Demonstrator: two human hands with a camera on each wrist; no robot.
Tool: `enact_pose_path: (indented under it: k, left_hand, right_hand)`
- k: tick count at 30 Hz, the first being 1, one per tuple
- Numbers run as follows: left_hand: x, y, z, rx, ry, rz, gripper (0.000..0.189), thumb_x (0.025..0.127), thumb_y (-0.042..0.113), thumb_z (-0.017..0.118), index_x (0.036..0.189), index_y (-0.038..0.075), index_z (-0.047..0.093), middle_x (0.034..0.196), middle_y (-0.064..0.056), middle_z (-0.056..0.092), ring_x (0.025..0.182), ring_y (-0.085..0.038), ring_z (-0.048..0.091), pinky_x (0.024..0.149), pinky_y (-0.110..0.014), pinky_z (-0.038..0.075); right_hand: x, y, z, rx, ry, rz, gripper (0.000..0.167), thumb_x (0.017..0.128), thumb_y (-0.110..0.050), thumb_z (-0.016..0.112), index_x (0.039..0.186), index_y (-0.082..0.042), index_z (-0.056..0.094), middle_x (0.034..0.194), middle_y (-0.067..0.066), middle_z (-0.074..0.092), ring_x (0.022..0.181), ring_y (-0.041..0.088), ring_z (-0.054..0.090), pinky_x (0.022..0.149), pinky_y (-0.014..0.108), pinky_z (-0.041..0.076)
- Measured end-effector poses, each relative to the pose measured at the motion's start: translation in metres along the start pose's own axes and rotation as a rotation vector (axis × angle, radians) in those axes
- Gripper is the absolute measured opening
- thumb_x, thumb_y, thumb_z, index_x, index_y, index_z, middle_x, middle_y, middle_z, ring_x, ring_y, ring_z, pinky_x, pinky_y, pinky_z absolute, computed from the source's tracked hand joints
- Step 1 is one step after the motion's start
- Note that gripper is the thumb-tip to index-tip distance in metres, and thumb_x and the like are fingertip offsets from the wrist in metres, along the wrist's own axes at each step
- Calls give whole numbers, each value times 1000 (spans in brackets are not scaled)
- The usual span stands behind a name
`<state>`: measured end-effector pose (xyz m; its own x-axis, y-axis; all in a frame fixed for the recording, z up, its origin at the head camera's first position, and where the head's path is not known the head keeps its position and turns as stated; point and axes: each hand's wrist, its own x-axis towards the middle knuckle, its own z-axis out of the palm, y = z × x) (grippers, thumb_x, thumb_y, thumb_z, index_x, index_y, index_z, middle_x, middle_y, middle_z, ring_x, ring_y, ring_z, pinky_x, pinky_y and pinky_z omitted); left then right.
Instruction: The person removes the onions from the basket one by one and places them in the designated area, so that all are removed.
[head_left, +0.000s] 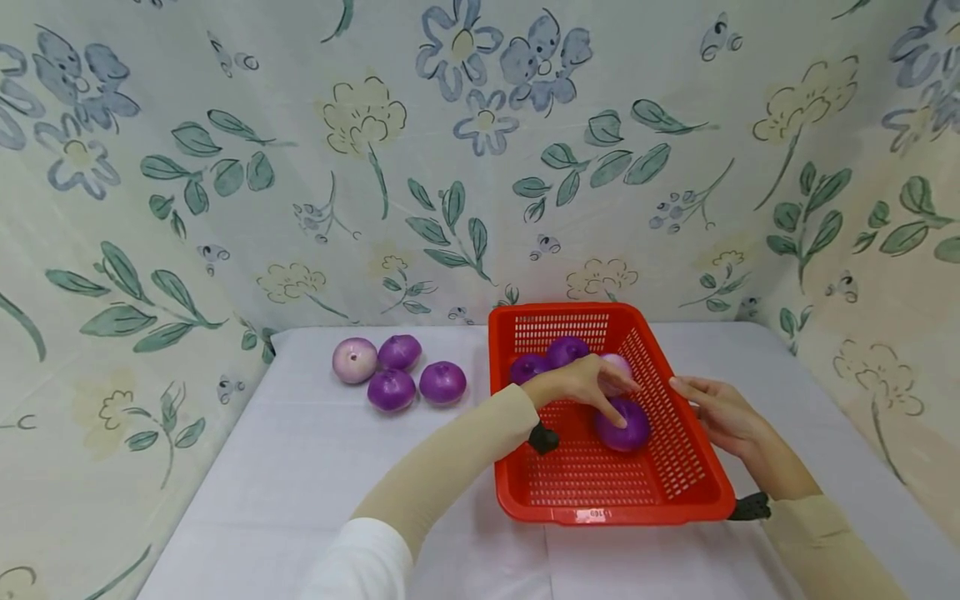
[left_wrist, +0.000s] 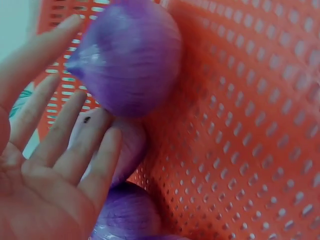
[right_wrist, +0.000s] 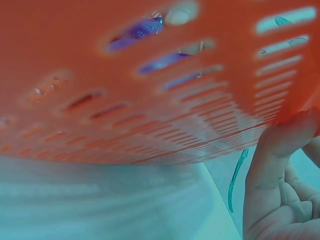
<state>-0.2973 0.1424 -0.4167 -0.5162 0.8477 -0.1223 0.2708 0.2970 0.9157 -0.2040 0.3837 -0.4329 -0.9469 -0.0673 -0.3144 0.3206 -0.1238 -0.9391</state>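
Observation:
A red plastic basket [head_left: 600,504] with slotted walls stands on the table and holds several purple onions. My left hand [head_left: 581,379] reaches in over its left side, fingers spread, the thumb over the nearest onion [head_left: 628,427]. In the left wrist view the fingers [left_wrist: 70,135] look extended and uncurled beside that onion [left_wrist: 132,57]. Behind it lie a paler onion [head_left: 617,363] and two darker ones, partly hidden by the hand. My right hand [head_left: 723,412] grips the basket's right rim; in the right wrist view its thumb [right_wrist: 287,137] presses against the rim.
Left of the basket, a group of onions sits on the white-covered table [head_left: 337,467]: a pale one [head_left: 355,361] and several purple ones [head_left: 442,382]. A floral cloth [head_left: 450,192] hangs behind the table and along both sides. Dark straps [head_left: 543,438] show at the wrists.

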Motion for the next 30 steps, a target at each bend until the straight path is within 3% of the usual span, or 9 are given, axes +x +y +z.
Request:
enact_pose_path:
  k: [10, 18, 30]
  left_hand:
    - [-2, -4, 2, 81, -104, -46, 56, 81, 2, 83, 133, 2, 63, 136, -3, 61, 128, -7, 52, 103, -15, 39]
    - [-2, -6, 2, 124, -212, -51, 58, 86, 9, 80, 140, 11, 59, 147, 2, 52, 133, -6, 44, 105, -18, 37]
    - [-1, -7, 6, 197, -220, -78, 58, 84, 17, 82, 139, 20, 62, 150, 6, 44, 138, -12, 40, 105, -22, 38]
  right_hand:
    - [1, 1, 0, 23, 9, 7, 17, 102, -30, 57, 97, -26, 73, 97, -2, 71, 85, 16, 69, 77, 34, 59]
    - [1, 1, 0, 11, -4, 1, 18, 103, -30, 56, 98, -26, 72, 98, -3, 71, 85, 16, 69, 77, 34, 59]
    - [1, 2, -1, 19, -15, -8, 19, 103, -29, 56, 98, -25, 73, 99, -2, 72, 86, 16, 69, 77, 35, 59]
